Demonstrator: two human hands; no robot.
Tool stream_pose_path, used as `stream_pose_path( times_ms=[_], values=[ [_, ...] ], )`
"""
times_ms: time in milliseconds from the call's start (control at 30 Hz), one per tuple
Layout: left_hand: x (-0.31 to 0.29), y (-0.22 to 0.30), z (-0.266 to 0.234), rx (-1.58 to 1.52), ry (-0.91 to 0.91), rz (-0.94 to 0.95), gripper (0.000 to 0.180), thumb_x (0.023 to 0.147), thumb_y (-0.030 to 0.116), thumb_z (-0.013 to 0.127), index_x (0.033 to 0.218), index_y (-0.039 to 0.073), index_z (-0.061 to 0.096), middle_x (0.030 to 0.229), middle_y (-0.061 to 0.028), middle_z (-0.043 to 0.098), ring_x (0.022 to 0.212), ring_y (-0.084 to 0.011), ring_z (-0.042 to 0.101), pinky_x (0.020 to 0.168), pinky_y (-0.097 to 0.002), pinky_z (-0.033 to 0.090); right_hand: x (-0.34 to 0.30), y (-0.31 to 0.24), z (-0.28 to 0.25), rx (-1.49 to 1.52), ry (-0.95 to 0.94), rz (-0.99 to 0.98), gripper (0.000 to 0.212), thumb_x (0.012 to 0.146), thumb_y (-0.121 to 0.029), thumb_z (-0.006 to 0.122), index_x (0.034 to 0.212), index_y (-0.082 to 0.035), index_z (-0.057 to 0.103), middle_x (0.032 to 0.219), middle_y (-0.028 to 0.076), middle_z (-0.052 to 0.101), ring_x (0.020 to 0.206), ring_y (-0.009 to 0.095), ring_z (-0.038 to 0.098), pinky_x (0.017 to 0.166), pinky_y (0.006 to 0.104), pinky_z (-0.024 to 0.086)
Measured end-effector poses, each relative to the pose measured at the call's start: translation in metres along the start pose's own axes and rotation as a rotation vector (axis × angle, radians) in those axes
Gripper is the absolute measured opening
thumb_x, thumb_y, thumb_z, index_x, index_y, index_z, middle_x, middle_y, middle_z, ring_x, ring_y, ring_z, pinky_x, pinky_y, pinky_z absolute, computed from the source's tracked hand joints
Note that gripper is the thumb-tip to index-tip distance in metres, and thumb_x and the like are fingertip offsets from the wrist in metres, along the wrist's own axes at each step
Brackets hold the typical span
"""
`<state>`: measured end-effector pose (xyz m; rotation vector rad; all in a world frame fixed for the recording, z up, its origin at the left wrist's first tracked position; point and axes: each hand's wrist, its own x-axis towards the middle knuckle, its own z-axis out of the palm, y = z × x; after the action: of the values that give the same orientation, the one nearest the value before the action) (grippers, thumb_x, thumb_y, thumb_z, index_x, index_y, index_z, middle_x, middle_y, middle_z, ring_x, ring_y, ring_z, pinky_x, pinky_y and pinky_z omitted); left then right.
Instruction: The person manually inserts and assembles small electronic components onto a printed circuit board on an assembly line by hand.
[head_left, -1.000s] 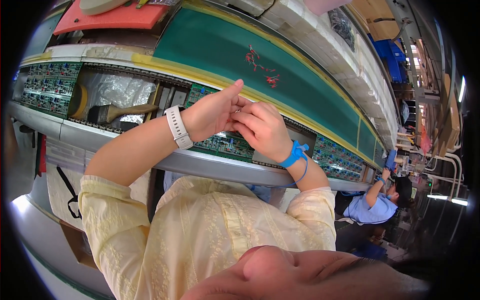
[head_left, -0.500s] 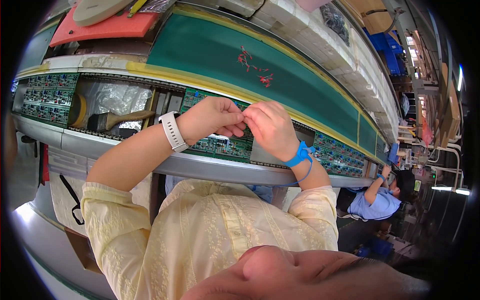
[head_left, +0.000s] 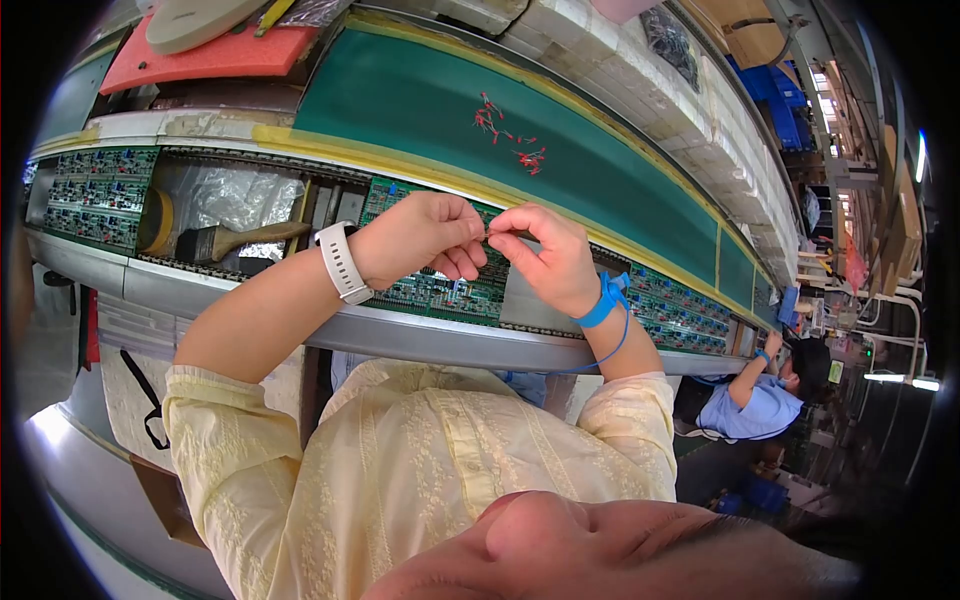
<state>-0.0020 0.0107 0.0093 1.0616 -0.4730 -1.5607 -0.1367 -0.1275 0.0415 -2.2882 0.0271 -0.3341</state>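
My left hand (head_left: 432,238), with a white watch band at its wrist, has thumb and fingers pinched together over a green circuit board (head_left: 425,290). Close beside it, my right hand (head_left: 548,255) pinches with thumb and forefinger; a blue strap with a cord is round that wrist. The fingertips of both hands almost meet around something tiny that I cannot make out. Beyond the hands, several small red parts with thin wire leads (head_left: 488,118) lie loose on a green mat (head_left: 400,90).
More circuit boards (head_left: 95,200) sit along the rail track at left and others (head_left: 675,315) at right. A wooden-handled brush (head_left: 245,238) lies in the track by clear plastic. White foam blocks (head_left: 640,90) line the far side. Another person (head_left: 750,400) works at far right.
My right hand's fingers have shifted into a more rounded pinch, and its fingertips have drawn slightly away from my left hand's. The red parts on the mat lie as before.
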Motion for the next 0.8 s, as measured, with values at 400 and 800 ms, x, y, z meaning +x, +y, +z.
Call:
stream_pose_path(
  times_ms=[400,800],
  values=[
    [0.002,0.001,-0.002,0.025,0.093,0.105,0.017,0.09,0.016,0.047,0.091,0.001,0.052,0.078,-0.0071,0.06,0.065,-0.0118,0.059,0.059,-0.0217,0.049,0.001,-0.002,-0.004,0.135,0.052,0.093,0.011,0.074,0.0,0.065,0.085,-0.002,0.06,0.08,0.008,0.06,0.07,0.017,0.058,0.063,0.0256,0.046],
    [0.004,0.005,-0.007,-0.021,0.23,0.108,0.015,0.09,0.015,0.048,0.093,0.001,0.054,0.082,-0.0072,0.061,0.067,-0.0112,0.058,0.06,-0.0229,0.048,-0.01,-0.004,0.021,-0.172,-0.382,-0.195,0.007,0.069,-0.008,0.062,0.071,-0.007,0.055,0.072,0.006,0.05,0.067,0.025,0.052,0.058,0.0367,0.042]
  ],
)
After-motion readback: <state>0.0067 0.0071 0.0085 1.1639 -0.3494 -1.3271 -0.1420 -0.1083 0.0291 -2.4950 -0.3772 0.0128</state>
